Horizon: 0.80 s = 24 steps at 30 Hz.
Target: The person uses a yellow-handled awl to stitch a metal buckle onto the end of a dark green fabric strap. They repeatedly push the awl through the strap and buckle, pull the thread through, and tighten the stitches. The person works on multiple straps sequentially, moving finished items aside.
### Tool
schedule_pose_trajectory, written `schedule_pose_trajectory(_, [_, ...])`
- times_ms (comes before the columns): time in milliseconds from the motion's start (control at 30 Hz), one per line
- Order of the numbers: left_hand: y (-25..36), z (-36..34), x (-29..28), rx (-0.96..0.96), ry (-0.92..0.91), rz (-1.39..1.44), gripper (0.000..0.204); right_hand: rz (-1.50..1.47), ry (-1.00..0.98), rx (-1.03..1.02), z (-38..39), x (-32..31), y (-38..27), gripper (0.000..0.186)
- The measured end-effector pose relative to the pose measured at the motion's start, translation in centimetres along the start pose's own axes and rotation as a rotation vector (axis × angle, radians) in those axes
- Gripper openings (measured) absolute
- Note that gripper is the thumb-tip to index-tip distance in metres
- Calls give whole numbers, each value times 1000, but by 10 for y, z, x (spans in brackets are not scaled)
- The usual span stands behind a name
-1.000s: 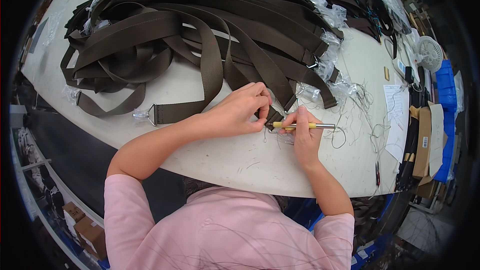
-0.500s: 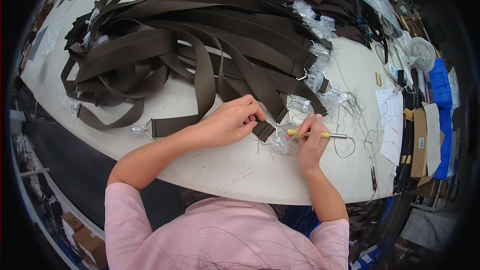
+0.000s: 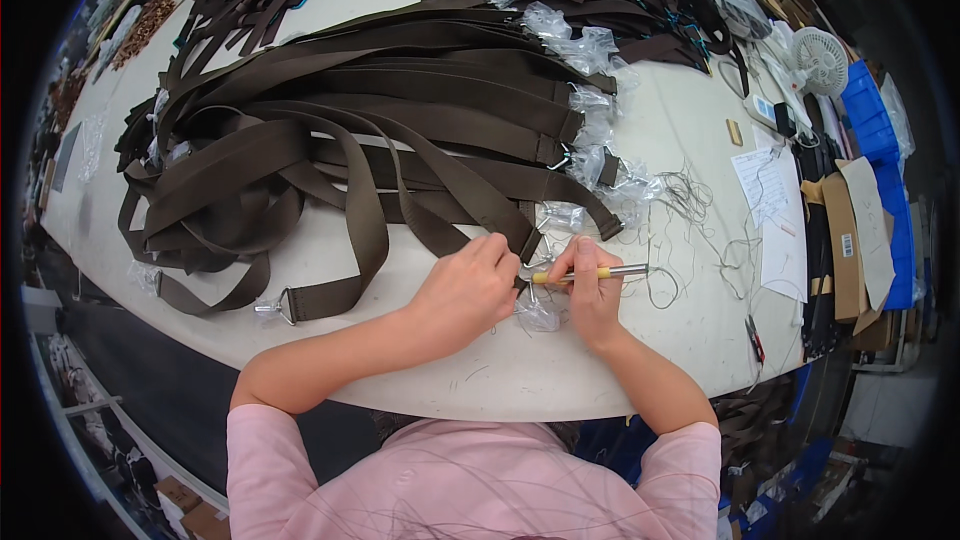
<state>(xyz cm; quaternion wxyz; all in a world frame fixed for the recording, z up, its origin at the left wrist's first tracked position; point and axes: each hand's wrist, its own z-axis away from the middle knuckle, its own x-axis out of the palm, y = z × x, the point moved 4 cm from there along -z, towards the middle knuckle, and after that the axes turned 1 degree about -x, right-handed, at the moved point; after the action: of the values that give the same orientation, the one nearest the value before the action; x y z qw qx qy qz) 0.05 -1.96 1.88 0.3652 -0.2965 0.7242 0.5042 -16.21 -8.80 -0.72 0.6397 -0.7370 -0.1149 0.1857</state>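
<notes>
My left hand (image 3: 465, 292) is closed over the end of a dark brown webbing strap (image 3: 436, 228), its fingers covering most of that end. In my right hand (image 3: 592, 302) is a yellow pen-like tool (image 3: 606, 272) with a metal rear part and a thin cord trailing from it. The tool's front end points left and meets the strap end beside my left fingertips; whether it touches cannot be made out. Below this spot lies a clear plastic wrap (image 3: 538, 314) around metal hardware. Another strap end with a metal ring (image 3: 288, 306) rests to the left.
A large pile of brown straps (image 3: 400, 80) covers the table's middle, its ends wrapped in plastic (image 3: 596, 120). Loose threads (image 3: 685, 195) lie to the right, near red-handled snips (image 3: 754, 338). Papers (image 3: 765, 185), a white fan (image 3: 820, 60) and a cardboard box (image 3: 843, 240) stand along the right edge.
In the picture, the table and straps have shifted left and slightly down. The yellow tool has come closer to my left fingers and the strap end.
</notes>
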Motion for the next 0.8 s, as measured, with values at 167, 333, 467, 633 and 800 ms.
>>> schedule_pose_trajectory(167, [16,0,2,13,-73,-177,13,-50,-32,-18,-2,-8,11,59])
schedule_pose_trajectory(333, [-5,-8,2,-155,-130,174,18,-62,-46,-172,-6,-9,1,51])
schedule_pose_trajectory(467, [-5,-6,-3,-244,-151,372,17,-101,-90,-30,-7,-8,7,51])
schedule_pose_trajectory(633, [21,3,7,-83,-6,-116,19,-138,-115,-2,-8,-7,8,50])
schedule_pose_trajectory(800, [25,5,13,-45,-5,-251,21,-32,-147,-82,-9,-8,5,51])
